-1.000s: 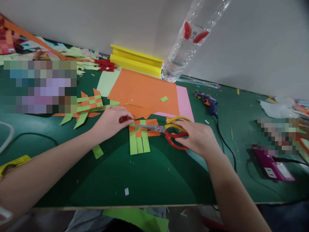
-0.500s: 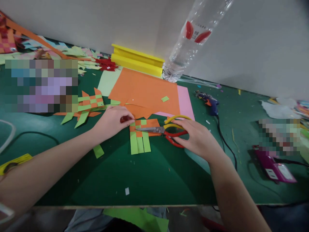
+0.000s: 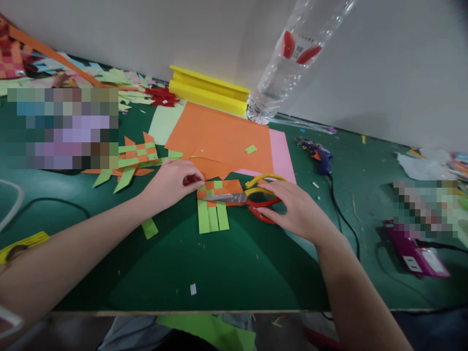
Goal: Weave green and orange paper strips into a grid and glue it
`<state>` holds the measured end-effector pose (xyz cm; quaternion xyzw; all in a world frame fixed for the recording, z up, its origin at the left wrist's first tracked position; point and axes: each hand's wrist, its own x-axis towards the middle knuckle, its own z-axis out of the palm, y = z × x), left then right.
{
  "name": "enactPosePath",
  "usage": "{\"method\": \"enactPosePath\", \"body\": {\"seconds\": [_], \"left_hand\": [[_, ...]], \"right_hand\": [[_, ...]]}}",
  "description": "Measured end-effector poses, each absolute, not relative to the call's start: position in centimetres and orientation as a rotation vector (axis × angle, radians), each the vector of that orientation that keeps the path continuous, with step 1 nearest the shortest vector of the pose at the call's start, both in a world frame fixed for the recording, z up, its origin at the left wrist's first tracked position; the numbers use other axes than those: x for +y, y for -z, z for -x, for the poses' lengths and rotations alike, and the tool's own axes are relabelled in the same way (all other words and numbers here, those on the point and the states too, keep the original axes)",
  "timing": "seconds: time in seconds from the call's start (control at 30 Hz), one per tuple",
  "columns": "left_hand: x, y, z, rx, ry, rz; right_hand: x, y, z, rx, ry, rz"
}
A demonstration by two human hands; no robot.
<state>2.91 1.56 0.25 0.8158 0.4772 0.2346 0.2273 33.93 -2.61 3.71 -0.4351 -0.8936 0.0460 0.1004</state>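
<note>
Head view: we see the green tabletop [image 3: 226,263], with orange sheets [image 3: 219,136] toward its far edge. Mid-tabletop lies the woven paper piece [image 3: 215,202], orange and green strips. It is probably light, floppy and easily torn, so we'd pin it flat near the weave. Our left hand [image 3: 171,183] pinches its left edge. Our right hand [image 3: 296,209] grasps the scissors [image 3: 252,200], whose blades rest across the weave.

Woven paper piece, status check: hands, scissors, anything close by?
Left hand pinning woven paper piece flat. Right hand on scissors, blades across the weave. Orange sheets just behind it.
</note>
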Motion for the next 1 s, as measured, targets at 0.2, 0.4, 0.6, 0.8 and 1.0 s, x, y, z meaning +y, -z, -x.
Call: {"method": "enactPosePath", "body": {"seconds": [0.2, 0.4, 0.6, 0.8, 1.0], "left_hand": [[1.55, -0.03, -2.83, 1.319, -0.641, -2.26], [1.62, 0.09, -2.77, 1.315, -0.63, -2.278], [1.58, 0.09, -2.75, 1.313, -0.628, -2.275], [1.64, 0.13, -2.72, 1.302, -0.647, -2.279], [1.71, 0.16, -2.73, 1.301, -0.652, -2.286]], "right_hand": [[-2.51, -3.73, -34.11, -2.657, -0.131, 1.246], [-2.47, -3.62, -34.44, -2.688, -0.12, 1.178], [-2.58, -3.89, -34.5, -2.695, -0.198, 1.198], [-2.64, -4.2, -34.22, -2.689, -0.255, 1.213], [-2.26, -3.7, -34.36, -2.64, -0.127, 1.248]]}}
